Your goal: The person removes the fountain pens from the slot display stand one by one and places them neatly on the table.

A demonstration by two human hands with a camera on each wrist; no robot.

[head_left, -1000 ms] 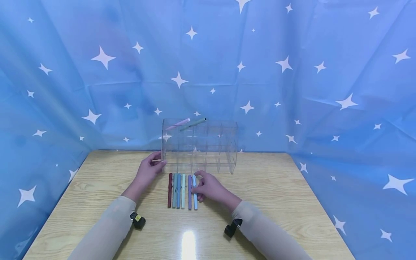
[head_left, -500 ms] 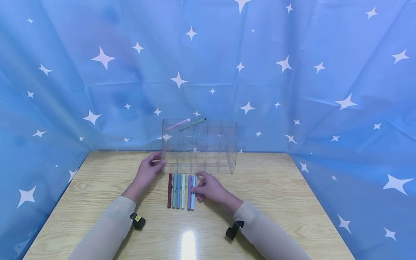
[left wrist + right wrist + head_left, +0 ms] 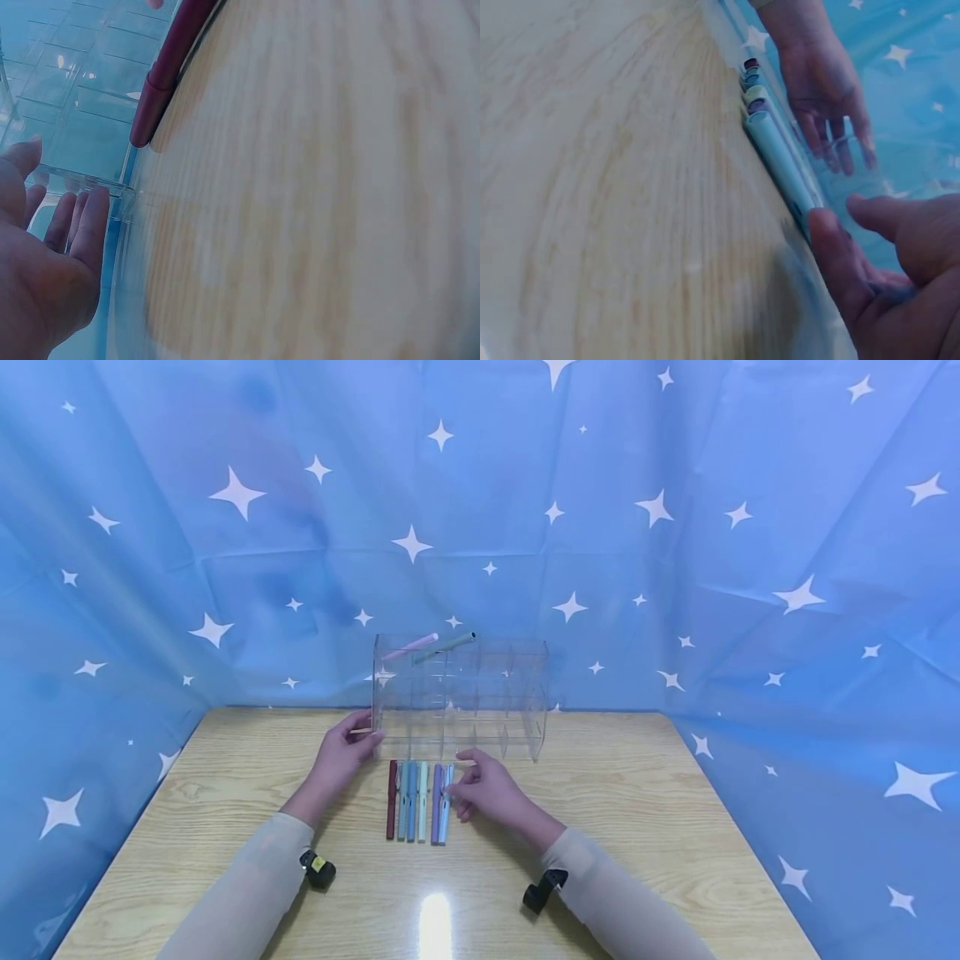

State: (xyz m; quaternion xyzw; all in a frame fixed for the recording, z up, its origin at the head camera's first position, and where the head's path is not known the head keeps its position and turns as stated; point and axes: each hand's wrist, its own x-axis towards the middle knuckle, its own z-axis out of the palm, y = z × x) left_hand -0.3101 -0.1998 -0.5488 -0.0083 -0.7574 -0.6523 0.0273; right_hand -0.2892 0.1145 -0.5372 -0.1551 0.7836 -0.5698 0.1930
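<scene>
My left hand (image 3: 342, 756) grips the left side of a clear acrylic organizer (image 3: 460, 747), thumb in front and fingers behind the side panel. The left wrist view shows those fingers around the panel, near a dark red pen (image 3: 169, 75). My right hand (image 3: 489, 791) is loosely spread beside a light blue pen (image 3: 446, 814), a fingertip right at that pen in the right wrist view. The light blue pen lies against a purple pen (image 3: 437, 810). Left of them lie a pale green pen (image 3: 422, 806), a blue pen (image 3: 412, 810) and a teal pen (image 3: 402, 810).
A lilac pen (image 3: 410, 647) and a dark green pen (image 3: 450, 646) lean in the organizer's upper left compartments. A blue star-patterned curtain (image 3: 480, 485) hangs behind the wooden table (image 3: 637, 827).
The light blue pen has shifted left at its near end, closing up to the purple pen. My right hand has then drawn slightly right, off the pen. The left hand has stayed put.
</scene>
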